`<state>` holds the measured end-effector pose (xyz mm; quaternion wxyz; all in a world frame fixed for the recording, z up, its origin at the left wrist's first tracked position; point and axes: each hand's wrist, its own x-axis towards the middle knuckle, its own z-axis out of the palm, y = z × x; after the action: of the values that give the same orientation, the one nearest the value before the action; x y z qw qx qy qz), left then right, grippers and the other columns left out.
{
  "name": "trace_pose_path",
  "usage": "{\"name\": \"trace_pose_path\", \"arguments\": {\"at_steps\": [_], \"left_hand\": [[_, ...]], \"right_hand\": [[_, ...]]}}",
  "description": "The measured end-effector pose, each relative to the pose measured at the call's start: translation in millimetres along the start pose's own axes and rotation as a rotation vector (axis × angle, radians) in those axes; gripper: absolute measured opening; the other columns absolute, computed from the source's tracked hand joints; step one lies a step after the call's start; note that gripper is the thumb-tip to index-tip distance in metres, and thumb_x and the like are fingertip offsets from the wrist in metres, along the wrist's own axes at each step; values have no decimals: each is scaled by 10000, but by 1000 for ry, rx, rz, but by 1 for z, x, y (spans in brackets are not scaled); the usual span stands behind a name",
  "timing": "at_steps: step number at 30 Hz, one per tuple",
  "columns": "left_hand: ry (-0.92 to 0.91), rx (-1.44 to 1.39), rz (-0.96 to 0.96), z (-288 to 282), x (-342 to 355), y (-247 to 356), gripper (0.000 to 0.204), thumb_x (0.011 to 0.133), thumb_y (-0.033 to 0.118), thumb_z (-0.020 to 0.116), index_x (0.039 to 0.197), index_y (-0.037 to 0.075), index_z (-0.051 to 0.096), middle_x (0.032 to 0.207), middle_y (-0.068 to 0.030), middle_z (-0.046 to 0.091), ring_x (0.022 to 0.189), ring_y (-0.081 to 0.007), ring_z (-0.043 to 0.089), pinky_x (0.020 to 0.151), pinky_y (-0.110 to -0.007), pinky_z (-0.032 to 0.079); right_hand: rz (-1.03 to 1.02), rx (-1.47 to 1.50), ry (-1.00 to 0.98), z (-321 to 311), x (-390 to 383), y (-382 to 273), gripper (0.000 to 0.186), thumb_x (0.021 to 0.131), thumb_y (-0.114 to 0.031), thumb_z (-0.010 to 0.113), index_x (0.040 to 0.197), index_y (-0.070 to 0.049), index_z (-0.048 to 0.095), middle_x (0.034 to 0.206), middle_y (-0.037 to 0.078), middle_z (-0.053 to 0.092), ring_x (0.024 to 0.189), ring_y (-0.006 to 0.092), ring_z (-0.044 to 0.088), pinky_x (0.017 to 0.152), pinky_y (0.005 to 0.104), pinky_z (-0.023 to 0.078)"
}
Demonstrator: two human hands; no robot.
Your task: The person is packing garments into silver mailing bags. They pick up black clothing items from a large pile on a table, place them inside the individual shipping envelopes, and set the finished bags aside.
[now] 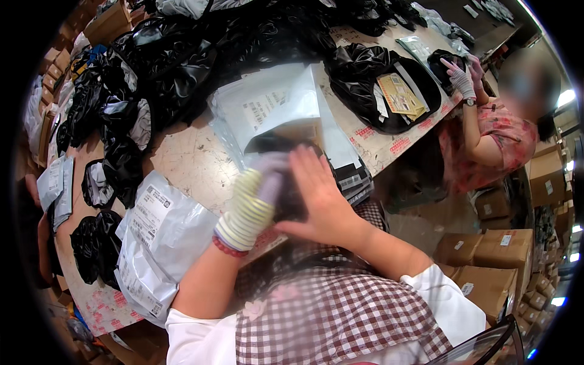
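Note:
My left hand point(248, 204) wears a yellow-green striped glove with purple fingers. Motion smears its fingertips, so its grip is hidden. Beside it, my bare right hand point(322, 198) has its fingers stretched out flat. Between and beneath both hands lies a blurred black item point(291, 204), perhaps a folded plastic bag; its exact kind does not show. Just beyond my hands rests a stack of pale grey labelled mailing bags point(267, 100). Darker packets point(356, 182) stick out by my right wrist. More filled mailing bags point(164, 213) lie to the left of my left forearm.
Glossy black plastic bags point(243, 36) heap along the back of the table point(188, 152). At the right, a black bag point(359, 79) holds yellow printed cards point(399, 96). A co-worker's gloved hands point(462, 79) handle a black bundle. Cardboard boxes point(486, 255) stand at lower right.

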<state>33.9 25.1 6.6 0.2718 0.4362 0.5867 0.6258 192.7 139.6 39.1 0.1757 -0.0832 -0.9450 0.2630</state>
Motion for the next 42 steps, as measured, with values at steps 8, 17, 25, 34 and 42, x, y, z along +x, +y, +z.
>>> {"name": "trace_pose_path", "arguments": {"at_steps": [8, 17, 25, 34, 42], "left_hand": [[-40, 656, 123, -24, 8, 1, 504, 881, 136, 728, 1334, -21, 573, 1325, -233, 598, 1217, -409, 599, 1073, -482, 488], [-94, 1061, 193, -5, 1, 15, 703, 770, 413, 851, 1286, -19, 647, 1361, -249, 582, 1233, -453, 565, 1053, -526, 482], [-65, 1025, 281, 0, 11, 5, 171, 922, 155, 697, 1061, 56, 692, 1061, -151, 666, 970, -386, 650, 844, -496, 536], [249, 521, 254, -4, 17, -1, 111, 968, 33, 655, 1076, 23, 677, 1048, -188, 665, 929, -396, 665, 792, -442, 551], [388, 818, 385, 3, 6, 21, 345, 904, 26, 742, 1215, 32, 592, 1053, -186, 670, 949, -401, 676, 801, -451, 562]], "right_hand": [[40, -153, -58, -1, 11, 19, 916, 875, -438, 764, 1530, 94, 409, 1629, 388, 289, 1510, 552, 298, 1242, 631, 215], [156, -349, 71, 2, 29, 26, 640, 864, -190, 702, 1445, 29, 548, 1548, 313, 480, 1441, 461, 472, 1188, 514, 391], [20, -219, 525, -43, -1, 47, 555, 784, 76, 605, 1333, 17, 660, 1366, 247, 670, 1233, 425, 667, 1036, 461, 557], [39, -332, 100, -13, -5, -11, 399, 819, -109, 636, 1192, 16, 703, 1144, 204, 697, 1013, 332, 693, 779, 412, 602], [364, 119, -2, -35, 45, 24, 236, 931, -145, 552, 1085, 26, 602, 1012, 279, 706, 931, 489, 670, 871, 521, 546]]}}
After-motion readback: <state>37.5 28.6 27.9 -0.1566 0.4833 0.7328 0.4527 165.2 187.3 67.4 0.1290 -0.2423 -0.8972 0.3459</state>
